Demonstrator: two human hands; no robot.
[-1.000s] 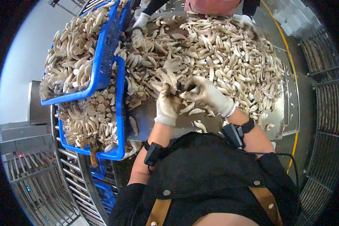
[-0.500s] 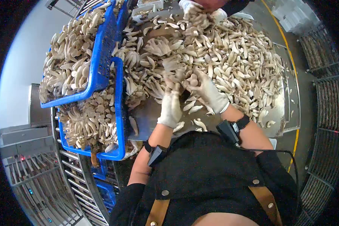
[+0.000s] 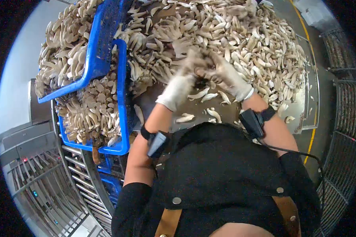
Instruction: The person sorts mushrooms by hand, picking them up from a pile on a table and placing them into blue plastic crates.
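Note:
Both my hands wear white gloves and meet over the near part of a heap of pale mushrooms [image 3: 257,59]. My right hand [image 3: 231,81] has its fingers curled round a brownish mushroom clump [image 3: 207,73]. Against the other side of that clump is my left hand [image 3: 180,85], its fingers smeared by motion, so their grip is hidden. Mushroom clusters [image 3: 162,31] lie just beyond the left hand. Below the hands, a few loose mushrooms [image 3: 199,93] rest on the metal table [image 3: 158,106].
At the left, a blue crate [image 3: 89,79] heaped with mushrooms overlaps a lower blue crate [image 3: 124,98], also full. A roller conveyor [image 3: 81,172] runs beneath them. Racks [image 3: 348,106] stand at the right past a yellow floor line [image 3: 310,146].
The view has shifted, and the other person's gloved hands at the top have left it. My left hand has moved up toward my right hand and is now blurred.

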